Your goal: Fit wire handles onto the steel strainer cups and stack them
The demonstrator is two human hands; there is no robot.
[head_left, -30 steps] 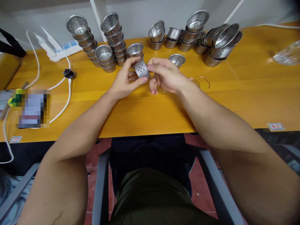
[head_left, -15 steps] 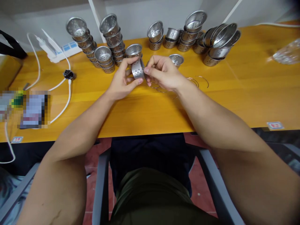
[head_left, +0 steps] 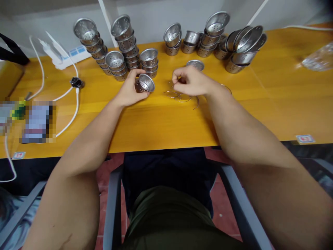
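Note:
My left hand is wrapped round a small perforated metal cup, its open mouth tilted toward the right. The fingers of my right hand are curled together above several thin wire rings on the table; whatever is between the fingertips is hidden. Just beyond my right hand, a metal cup stands partly covered by it. Behind the left hand is a short stack of perforated cups.
Tall stacks of cups stand at the back left, with more cups at the back right. A power strip, white cables and a phone lie on the left. Clear plastic rests at the far right.
My right hand has come away from the cup, moving right to over the wire rings. My left hand has turned the cup so its mouth faces up and right, lowering it slightly.

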